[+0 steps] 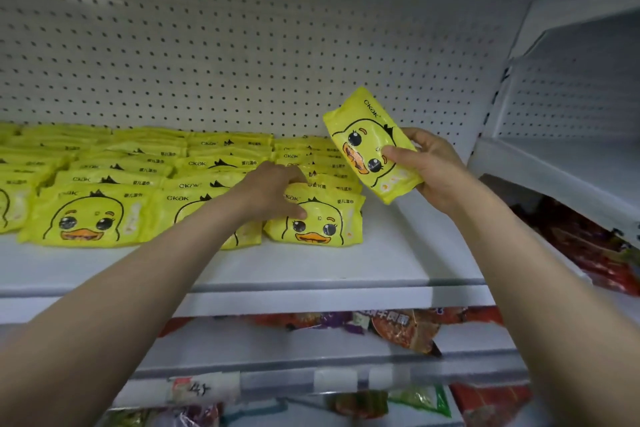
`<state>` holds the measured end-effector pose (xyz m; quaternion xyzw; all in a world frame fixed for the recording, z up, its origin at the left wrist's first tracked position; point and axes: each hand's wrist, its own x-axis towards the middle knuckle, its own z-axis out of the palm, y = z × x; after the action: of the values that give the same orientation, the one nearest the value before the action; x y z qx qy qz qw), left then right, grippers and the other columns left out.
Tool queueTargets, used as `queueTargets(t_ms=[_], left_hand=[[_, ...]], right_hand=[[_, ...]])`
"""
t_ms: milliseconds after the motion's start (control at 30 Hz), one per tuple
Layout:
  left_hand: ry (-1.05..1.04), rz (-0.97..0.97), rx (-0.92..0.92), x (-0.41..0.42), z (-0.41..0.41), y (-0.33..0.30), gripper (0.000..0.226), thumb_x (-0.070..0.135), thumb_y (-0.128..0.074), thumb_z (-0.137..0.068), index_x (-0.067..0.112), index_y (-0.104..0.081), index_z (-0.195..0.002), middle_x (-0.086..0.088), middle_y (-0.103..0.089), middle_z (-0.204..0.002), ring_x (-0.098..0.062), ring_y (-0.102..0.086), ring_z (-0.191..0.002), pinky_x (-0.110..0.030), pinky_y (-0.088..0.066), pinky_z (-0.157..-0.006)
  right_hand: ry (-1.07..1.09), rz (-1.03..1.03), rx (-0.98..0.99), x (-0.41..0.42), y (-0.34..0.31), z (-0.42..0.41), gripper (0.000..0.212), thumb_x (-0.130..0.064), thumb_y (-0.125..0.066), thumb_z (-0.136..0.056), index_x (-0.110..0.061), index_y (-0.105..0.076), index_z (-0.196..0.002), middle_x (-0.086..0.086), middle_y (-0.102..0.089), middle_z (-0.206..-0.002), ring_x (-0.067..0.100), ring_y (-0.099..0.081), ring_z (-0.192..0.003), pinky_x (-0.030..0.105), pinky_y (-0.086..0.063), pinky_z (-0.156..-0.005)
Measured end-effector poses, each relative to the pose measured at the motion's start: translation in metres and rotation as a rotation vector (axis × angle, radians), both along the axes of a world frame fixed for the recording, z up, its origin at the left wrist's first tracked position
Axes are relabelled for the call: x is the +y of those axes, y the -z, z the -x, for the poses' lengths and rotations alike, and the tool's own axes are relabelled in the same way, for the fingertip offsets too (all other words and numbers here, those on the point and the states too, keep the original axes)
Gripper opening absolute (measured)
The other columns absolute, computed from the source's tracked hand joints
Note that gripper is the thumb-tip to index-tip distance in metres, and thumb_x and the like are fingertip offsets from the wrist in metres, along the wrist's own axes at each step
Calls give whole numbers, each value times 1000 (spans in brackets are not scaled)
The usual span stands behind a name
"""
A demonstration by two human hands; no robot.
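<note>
Yellow, slick film is your risk: your right hand [436, 167] grips the duck pack [372, 146], thumb across its face, tilted above the shelf's [381, 264] right end, and it could slip free. Your left hand [273, 191] pinches the front pack [315, 222] by its top; a tug could topple the row [322, 163] behind.

The yellow duck packs [315, 218] on the shelf all say "ckak" top left with 婴儿湿巾 in small print on the right, same "ckak" on the tilted yellow duck pack [372, 146] far right. Near shelf edge has a white tag [204, 388] with a handwritten "4", rest is unreadable scribble
</note>
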<state>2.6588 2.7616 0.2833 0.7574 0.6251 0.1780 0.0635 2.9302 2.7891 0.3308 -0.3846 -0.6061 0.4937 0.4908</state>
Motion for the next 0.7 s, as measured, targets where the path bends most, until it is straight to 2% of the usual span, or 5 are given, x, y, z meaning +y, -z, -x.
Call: queueTargets(t_ms=[133, 367, 433, 567, 700], left_hand=[[-54, -54, 21, -9, 5, 3, 64, 52, -75, -72, 28, -55, -128, 2, -60, -119, -26, -44, -118, -42, -42, -97], [-212, -420, -348, -46, 17, -20, 35, 30, -55, -95, 15, -55, -127, -6, -61, -119, -20, -55, -112, -33, -44, -92], [-163, -458, -320, -58, 16, -23, 38, 34, -57, -94, 19, -54, -129, -5, -60, -119, -17, -55, -112, -33, -45, -91], [-41, -312, -128, -77, 9, -12, 56, 50, -66, -82, 36, -49, -133, -3, -53, -125, -20, -46, -119, -36, -41, -97], [5, -268, 67, -89, -1, 6, 72, 53, -75, -71, 38, -48, -136, -6, -50, -127, -25, -41, -119, -37, -37, -100]], right_hand=[[-75, -23, -141, 1, 0, -5, 29, -5, -76, -80, -15, -67, -106, 7, -73, -100, 23, -71, -79, 32, -58, -68], [-265, -80, -430, -9, 6, 17, 29, -6, -78, -79, -18, -68, -103, 6, -73, -101, 19, -70, -84, 31, -56, -73], [-323, -106, -519, -13, 12, 29, 30, -7, -80, -78, -19, -68, -102, 2, -73, -101, 16, -69, -87, 34, -55, -80], [-393, -131, -663, -14, 26, 48, 37, -16, -84, -75, -23, -66, -107, 1, -71, -107, 19, -68, -98, 36, -54, -91], [-363, -232, -817, -10, 39, 55, 44, -25, -85, -74, -26, -64, -112, -3, -66, -118, 15, -59, -116, 41, -48, -101]])
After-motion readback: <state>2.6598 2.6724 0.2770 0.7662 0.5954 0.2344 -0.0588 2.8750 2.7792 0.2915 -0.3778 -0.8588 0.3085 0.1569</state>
